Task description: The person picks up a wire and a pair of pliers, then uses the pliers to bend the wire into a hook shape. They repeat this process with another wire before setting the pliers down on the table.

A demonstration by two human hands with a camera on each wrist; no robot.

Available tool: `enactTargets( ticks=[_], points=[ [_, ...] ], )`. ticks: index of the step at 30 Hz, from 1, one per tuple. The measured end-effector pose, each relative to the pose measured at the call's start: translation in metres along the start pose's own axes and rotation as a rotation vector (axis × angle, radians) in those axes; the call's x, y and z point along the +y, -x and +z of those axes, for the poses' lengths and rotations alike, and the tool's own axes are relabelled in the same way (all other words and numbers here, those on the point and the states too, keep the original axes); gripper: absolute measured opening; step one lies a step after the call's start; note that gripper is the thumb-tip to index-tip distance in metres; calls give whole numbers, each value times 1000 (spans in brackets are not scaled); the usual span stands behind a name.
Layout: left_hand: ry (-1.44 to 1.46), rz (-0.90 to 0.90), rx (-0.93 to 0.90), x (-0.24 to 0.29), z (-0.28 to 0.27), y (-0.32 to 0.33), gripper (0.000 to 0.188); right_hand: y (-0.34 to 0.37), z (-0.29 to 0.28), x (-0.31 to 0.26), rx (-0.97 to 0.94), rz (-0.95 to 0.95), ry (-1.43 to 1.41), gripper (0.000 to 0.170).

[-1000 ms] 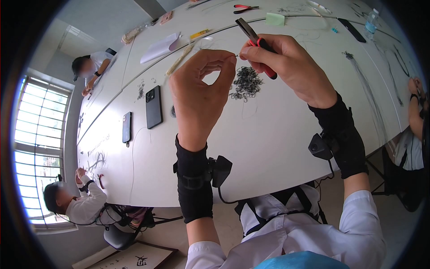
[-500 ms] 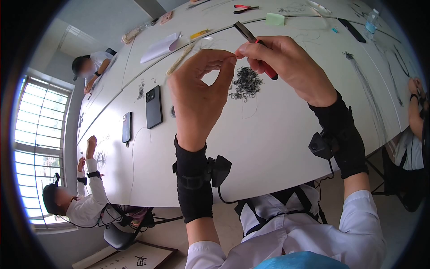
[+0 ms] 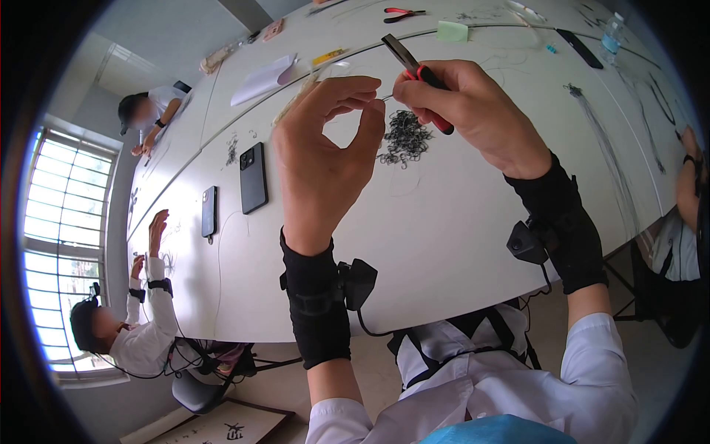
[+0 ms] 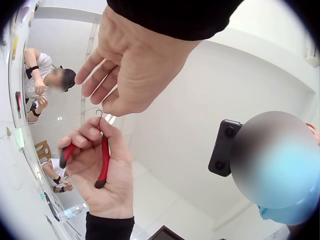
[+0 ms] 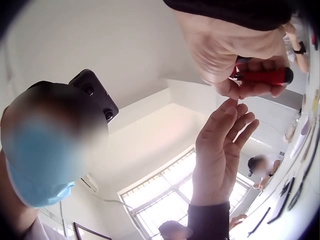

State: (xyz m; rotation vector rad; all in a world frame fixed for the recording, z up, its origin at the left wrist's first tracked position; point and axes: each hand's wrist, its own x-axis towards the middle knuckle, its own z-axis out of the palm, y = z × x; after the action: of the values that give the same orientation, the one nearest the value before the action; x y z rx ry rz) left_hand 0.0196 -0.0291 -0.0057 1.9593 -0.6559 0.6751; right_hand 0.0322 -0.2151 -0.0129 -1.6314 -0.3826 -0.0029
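In the head view the left hand (image 3: 322, 159) is raised, its thumb and index fingertips slightly parted beside a thin bent wire (image 3: 387, 97). The right hand (image 3: 473, 111) grips red-and-black pliers (image 3: 433, 75) in its palm, jaws pointing up and left, and pinches the wire between thumb and index finger. The left wrist view shows the wire's hooked end (image 4: 99, 113) standing just below the left fingertips; whether they touch it I cannot tell. Beneath both hands lies a pile of small dark wire pieces (image 3: 407, 137), partly hidden by the left fingers.
Two phones (image 3: 253, 177) (image 3: 210, 211) lie left on the white table (image 3: 444, 244). Farther back are paper (image 3: 262, 80), a green note (image 3: 452, 31), other pliers (image 3: 404, 13) and a bottle (image 3: 612, 37). Long wires (image 3: 603, 140) lie right. Other people sit around the table.
The left thumb and index fingertips have parted, and the left hand has shifted slightly left. A bit of wire now shows between the hands. The right hand still holds the pliers.
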Motion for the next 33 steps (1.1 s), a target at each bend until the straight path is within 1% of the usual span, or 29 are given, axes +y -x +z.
enactTargets(
  ticks=[4,11,16,19,22,25,28,31,33],
  points=[
    [-42,32,-15,-3,5,1,13,-1,3,4,15,-8,0,27],
    [24,-63,-9,-3,5,3,8,-1,-1,-2,-52,3,42,28],
    [45,-127,-8,2,3,3,7,-1,-3,-1,-43,-11,45,29],
    [57,-150,-18,3,3,3,8,0,-3,-2,-36,-24,49,29],
    [43,-182,-71,3,0,4,13,1,-4,-4,-35,-46,60,29],
    [72,-181,-69,3,0,5,13,2,-5,-4,-22,-49,57,30],
    [149,-209,-41,4,1,4,7,2,-7,-5,-33,-43,41,31],
    [278,-292,-66,6,-1,4,7,0,-11,-2,-76,-52,0,33],
    [318,-305,-80,5,-4,4,10,0,-11,0,-96,-66,-31,33]
  ],
)
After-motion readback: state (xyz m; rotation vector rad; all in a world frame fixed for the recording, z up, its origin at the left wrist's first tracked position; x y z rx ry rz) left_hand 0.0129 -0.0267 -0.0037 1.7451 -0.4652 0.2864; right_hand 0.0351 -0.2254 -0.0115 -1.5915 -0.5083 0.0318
